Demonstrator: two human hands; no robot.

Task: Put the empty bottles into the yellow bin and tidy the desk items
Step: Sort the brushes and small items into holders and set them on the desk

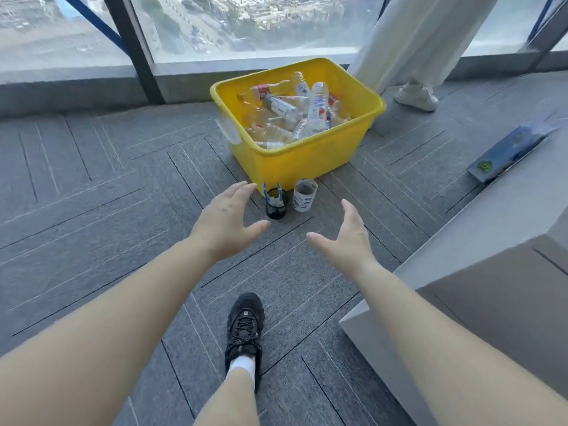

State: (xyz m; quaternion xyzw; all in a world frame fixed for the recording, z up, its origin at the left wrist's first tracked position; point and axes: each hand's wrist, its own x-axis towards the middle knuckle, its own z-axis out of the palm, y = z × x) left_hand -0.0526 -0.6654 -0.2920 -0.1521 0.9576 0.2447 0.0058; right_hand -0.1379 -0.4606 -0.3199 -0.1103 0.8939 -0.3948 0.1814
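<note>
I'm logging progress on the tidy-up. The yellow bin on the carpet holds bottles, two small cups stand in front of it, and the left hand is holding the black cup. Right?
Not quite. The head view shows the left hand open and empty, short of the black cup. The rest holds: bottles in the yellow bin, white cup beside the black one.

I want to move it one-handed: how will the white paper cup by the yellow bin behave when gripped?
The white paper cup probably weighs little and may dent under a firm squeeze, since its rim already looks bent. Standing upright on carpet, it would likely tip when nudged sideways. Dark contents show inside, so keeping it level seems wise.
</note>
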